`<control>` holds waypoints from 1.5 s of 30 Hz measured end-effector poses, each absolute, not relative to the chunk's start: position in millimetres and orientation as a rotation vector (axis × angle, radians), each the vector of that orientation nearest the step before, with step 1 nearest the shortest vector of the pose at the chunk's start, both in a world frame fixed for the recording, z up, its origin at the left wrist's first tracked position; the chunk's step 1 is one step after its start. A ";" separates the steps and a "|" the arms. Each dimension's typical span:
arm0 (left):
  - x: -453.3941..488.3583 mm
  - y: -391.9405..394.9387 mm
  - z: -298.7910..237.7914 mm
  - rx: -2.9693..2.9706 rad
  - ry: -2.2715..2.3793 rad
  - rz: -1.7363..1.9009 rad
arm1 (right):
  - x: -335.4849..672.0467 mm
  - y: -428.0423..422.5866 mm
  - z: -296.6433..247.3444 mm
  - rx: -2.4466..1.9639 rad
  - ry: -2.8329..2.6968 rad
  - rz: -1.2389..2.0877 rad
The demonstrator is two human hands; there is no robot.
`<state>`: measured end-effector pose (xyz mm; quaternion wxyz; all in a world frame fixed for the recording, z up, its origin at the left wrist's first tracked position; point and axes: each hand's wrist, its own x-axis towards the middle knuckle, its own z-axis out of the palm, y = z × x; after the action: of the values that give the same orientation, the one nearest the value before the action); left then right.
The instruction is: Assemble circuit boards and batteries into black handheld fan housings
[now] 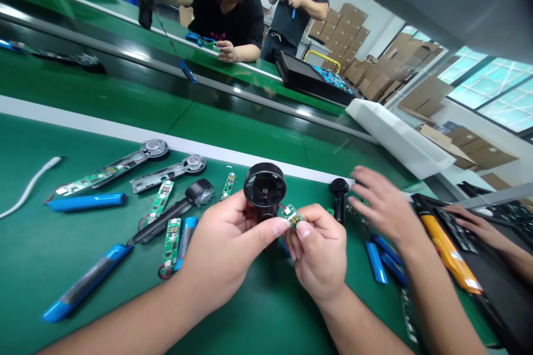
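Black round housing (265,186) in left hand (225,249); green LED board (292,217) in right hand (318,249).

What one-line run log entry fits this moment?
left hand: holds black round housing | right hand: pinches small green display board | nearby: blue cylindrical battery

Stacked cardboard cartons (377,86) by the windows (495,80); a white slab (400,136), apparently foam.

The left hand (225,249) holds a black round housing (265,186), the right hand (320,252) a small green circuit board (291,216).
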<state>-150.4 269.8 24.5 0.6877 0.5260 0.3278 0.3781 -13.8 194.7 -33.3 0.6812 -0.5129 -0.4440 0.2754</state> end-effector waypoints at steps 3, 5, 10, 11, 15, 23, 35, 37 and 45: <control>-150.7 269.8 25.9 1.179 0.731 0.826 | -14.1 195.3 -30.6 -1.123 -0.994 0.626; -150.8 269.7 26.6 1.167 0.717 0.816 | -14.1 195.5 -29.7 -1.116 -0.997 0.623; -150.7 269.7 24.2 1.157 0.711 0.829 | -13.2 195.9 -33.9 -1.125 -1.010 0.608; -150.7 269.7 23.1 1.170 0.721 0.841 | -13.1 196.0 -35.1 -1.126 -1.010 0.606; -151.0 270.4 19.2 1.277 0.784 0.893 | -12.6 196.3 -36.9 -1.114 -1.010 0.598; -149.9 272.4 20.0 1.361 0.789 0.866 | -13.2 196.2 -36.3 -1.111 -1.019 0.589; -149.4 274.0 8.9 0.870 0.538 0.761 | -18.8 198.7 -25.0 -1.186 -1.131 0.459; -149.7 274.4 9.4 0.810 0.495 0.763 | -19.8 199.8 -20.3 -1.206 -1.150 0.443; -149.1 279.1 12.8 0.791 0.433 0.734 | -20.5 200.1 -13.4 -1.257 -1.168 0.431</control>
<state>-149.1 279.1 12.8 0.8357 0.3736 0.2046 0.3467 -20.5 200.1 -13.4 0.6336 -0.5497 -0.5107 0.1887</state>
